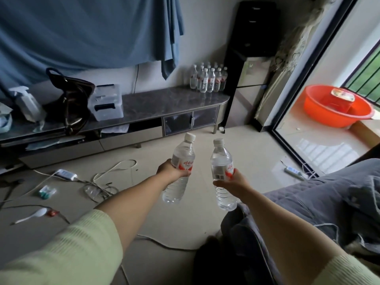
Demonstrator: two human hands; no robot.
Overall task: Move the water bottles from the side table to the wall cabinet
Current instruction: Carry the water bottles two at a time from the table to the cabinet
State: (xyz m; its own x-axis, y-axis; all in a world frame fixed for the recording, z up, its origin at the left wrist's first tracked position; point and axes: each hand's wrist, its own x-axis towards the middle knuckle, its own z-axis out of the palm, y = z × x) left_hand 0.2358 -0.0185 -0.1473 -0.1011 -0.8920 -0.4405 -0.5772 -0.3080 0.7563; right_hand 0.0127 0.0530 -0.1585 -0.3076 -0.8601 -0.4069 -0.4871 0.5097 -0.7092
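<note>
Clear bottles, white caps; orange basin; blue curtain.

Brown handbag & clear plastic box on left; red basin on balcony; white spoon, cables on floor.

Two held bottles — roughly twelve bottles on the cabinet.

**Cluttered Cabinet Top Leaves Open Middle**

Between the clear box and the cluster of bottles, the low cabinet has bare dark surface. A handbag and spray bottle crowd its left end; cables litter the floor.
</note>
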